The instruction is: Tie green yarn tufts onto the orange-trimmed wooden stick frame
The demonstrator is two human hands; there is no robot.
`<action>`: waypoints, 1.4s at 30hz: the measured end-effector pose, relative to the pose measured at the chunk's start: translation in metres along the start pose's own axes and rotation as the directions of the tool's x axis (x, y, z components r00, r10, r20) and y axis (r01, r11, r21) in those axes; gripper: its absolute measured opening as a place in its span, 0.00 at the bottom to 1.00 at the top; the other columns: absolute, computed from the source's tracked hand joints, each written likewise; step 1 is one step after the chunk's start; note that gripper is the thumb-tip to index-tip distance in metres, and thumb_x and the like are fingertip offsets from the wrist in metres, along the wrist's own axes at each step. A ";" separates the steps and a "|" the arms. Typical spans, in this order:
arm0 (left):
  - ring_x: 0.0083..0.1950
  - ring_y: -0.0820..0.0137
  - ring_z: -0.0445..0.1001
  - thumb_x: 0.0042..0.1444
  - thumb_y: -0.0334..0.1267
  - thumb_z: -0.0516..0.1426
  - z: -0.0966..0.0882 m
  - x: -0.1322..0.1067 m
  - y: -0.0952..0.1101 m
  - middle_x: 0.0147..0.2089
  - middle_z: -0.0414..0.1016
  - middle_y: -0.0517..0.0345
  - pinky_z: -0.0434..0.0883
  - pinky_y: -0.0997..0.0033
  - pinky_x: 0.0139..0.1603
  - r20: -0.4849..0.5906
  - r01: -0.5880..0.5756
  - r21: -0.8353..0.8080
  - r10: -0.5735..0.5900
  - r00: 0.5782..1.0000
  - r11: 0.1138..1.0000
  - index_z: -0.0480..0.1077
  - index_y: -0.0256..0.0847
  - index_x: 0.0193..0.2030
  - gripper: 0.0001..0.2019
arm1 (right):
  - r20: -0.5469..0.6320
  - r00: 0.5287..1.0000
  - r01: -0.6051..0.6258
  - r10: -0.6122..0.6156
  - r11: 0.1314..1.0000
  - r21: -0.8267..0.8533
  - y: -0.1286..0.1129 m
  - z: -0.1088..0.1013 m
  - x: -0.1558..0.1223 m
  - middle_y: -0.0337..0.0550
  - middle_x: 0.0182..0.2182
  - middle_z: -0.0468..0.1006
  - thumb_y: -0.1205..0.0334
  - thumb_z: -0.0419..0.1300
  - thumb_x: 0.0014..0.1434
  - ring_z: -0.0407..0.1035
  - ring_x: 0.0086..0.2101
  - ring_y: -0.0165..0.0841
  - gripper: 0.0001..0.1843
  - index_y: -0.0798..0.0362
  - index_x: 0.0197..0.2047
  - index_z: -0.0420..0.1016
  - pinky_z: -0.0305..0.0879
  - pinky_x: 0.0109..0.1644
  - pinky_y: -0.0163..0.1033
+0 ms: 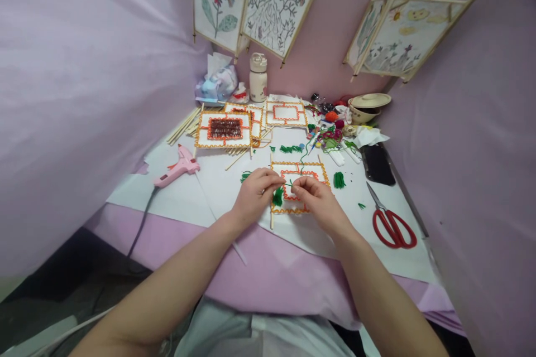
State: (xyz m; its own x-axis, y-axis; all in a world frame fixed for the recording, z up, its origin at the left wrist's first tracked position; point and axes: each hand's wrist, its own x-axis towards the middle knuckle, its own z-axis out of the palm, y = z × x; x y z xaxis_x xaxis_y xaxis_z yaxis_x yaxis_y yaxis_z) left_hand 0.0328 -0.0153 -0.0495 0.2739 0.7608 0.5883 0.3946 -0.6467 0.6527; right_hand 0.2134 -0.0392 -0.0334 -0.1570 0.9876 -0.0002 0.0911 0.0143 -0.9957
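Over a framed panel [324,177] with orange and red wavy trim, my left hand [258,192] and my right hand [316,195] work close together. Each is closed in a pinch, and a short stretch of green yarn [288,183] spans the gap between their fingertips. Part of the panel is hidden beneath my hands. A dark green yarn bundle [278,197] lies on the panel just under my left fingers. To the right of my right hand rests another green bundle [339,180]. A wavy green strand [305,152] runs from behind the hands toward the yarn pile.
A pink glue gun [178,166] lies left, its cord hanging off the table. Red-handled scissors [391,226] and a black phone [378,164] are at right. Behind stand more trimmed panels [224,128], a bottle [258,78], tissues [218,81] and tangled yarn [333,131]. Lanterns [276,8] hang above.
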 end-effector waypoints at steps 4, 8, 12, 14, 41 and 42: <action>0.41 0.70 0.74 0.58 0.30 0.57 0.002 -0.001 0.004 0.37 0.76 0.54 0.69 0.70 0.44 0.002 0.107 -0.092 -0.107 0.994 0.990 0.78 0.41 0.37 0.08 | -0.017 1.000 0.021 -0.021 0.999 0.029 0.004 0.000 -0.001 0.35 0.26 0.67 0.53 0.61 0.55 0.60 0.27 0.28 0.11 0.52 0.31 0.68 0.57 0.32 0.35; 0.36 0.71 0.73 0.56 0.32 0.58 0.005 -0.002 0.008 0.35 0.77 0.57 0.69 0.71 0.41 0.001 0.252 -0.172 -0.255 0.967 0.952 0.76 0.41 0.41 0.08 | -0.051 0.999 0.018 -0.014 0.996 0.089 0.008 0.002 0.000 0.35 0.27 0.69 0.55 0.63 0.53 0.63 0.28 0.28 0.10 0.52 0.32 0.69 0.59 0.33 0.35; 0.33 0.73 0.71 0.53 0.34 0.60 0.008 -0.003 0.011 0.32 0.75 0.60 0.69 0.72 0.38 0.010 0.381 -0.258 -0.391 0.920 0.888 0.74 0.40 0.41 0.08 | -0.172 0.984 0.065 -0.034 0.982 0.179 0.010 0.007 0.000 0.35 0.29 0.73 0.58 0.66 0.50 0.67 0.30 0.28 0.14 0.51 0.38 0.67 0.63 0.35 0.35; 0.33 0.72 0.71 0.51 0.36 0.61 0.010 -0.003 0.013 0.32 0.75 0.59 0.68 0.72 0.37 0.033 0.434 -0.296 -0.445 0.895 0.851 0.73 0.39 0.35 0.05 | -0.228 0.970 0.113 -0.083 0.986 0.121 0.010 0.010 -0.002 0.36 0.30 0.75 0.60 0.65 0.51 0.68 0.30 0.29 0.15 0.50 0.41 0.66 0.63 0.35 0.36; 0.31 0.73 0.71 0.47 0.45 0.65 0.016 -0.002 0.011 0.30 0.76 0.57 0.68 0.71 0.36 0.236 0.631 -0.577 -0.634 0.736 0.518 0.76 0.36 0.34 0.13 | -0.110 0.855 0.368 -0.507 0.742 -0.561 0.018 0.013 -0.008 0.43 0.36 0.76 0.66 0.54 0.61 0.69 0.37 0.36 0.11 0.48 0.47 0.65 0.64 0.41 0.44; 0.31 0.73 0.71 0.47 0.45 0.65 0.016 -0.002 0.011 0.30 0.76 0.57 0.68 0.71 0.36 0.248 0.631 -0.593 -0.633 0.734 0.500 0.76 0.36 0.34 0.13 | -0.128 0.854 0.361 -0.504 0.753 -0.550 0.018 0.013 -0.007 0.42 0.35 0.76 0.66 0.55 0.61 0.69 0.36 0.35 0.11 0.48 0.47 0.65 0.64 0.40 0.43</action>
State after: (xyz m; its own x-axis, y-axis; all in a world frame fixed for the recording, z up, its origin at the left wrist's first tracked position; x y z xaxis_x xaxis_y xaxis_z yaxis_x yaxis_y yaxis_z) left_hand 0.0505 -0.0228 -0.0515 0.1685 0.9807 -0.0995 -0.1498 0.1253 0.9808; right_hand 0.2033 -0.0483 -0.0527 -0.0543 0.8566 0.5131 0.5531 0.4536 -0.6988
